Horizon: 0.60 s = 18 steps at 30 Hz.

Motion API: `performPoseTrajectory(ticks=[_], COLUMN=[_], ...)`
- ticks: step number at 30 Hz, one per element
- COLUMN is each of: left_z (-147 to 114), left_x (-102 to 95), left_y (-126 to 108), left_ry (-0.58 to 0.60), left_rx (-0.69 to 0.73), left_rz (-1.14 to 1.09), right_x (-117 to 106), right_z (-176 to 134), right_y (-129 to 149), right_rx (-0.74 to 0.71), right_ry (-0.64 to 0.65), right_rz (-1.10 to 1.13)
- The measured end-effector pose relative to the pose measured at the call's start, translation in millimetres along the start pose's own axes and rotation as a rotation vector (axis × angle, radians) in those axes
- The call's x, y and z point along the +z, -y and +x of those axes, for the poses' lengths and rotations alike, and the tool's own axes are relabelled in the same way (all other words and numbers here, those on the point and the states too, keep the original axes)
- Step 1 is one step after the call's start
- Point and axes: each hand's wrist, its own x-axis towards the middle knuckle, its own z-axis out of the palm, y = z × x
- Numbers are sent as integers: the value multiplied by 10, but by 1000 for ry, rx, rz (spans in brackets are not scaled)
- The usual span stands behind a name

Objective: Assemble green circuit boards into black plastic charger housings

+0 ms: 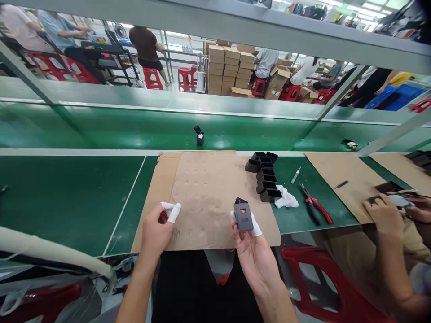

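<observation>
My right hand [251, 251], palm up with white finger covers, holds a small dark grey charger block [244, 218] with an orange USB-type port on its face. A dark piece [239, 201] shows at the block's far end. Over the left part of the cardboard mat [202, 188], my left hand [158, 226] has its white-covered thumb and forefinger tips together in a pinch; whether anything is between them I cannot make out. Several open black plastic housings [266, 177] stand in a row beyond my right hand.
A crumpled white cloth [286, 197], red-handled pliers [315, 205] and a small tube [296, 175] lie right of the mat. Farther back stands an open black box [200, 138] on the green conveyor [151, 130]. A co-worker's hands [387, 213] are at the right.
</observation>
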Motion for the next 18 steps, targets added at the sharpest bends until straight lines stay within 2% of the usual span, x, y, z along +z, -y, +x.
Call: performPoseTrajectory(ticks=[2, 5, 8, 10, 13, 18], left_z=[-1, -8, -19, -25, -31, -40], left_x=[-5, -9, -7, -4, -5, -21], left_y=[-5, -13, -18, -22, -36, -47], left_ry=[0, 2, 14, 17, 11, 25], left_rx=[5, 11, 16, 15, 13, 26], left_rz=[0, -4, -8, -7, -4, -5], right_x=[3, -89, -273, -377, -413, -260], right_z=[6, 64, 177, 247, 284, 235], right_y=[51, 143, 139, 87, 58, 181], right_rx=[-182, -626, -953, -1035, -1067, -1161], right_ry=[-49, -109, -11, 79, 138, 78], right_rz=[-127, -487, -905, -1051, -1127, -1129])
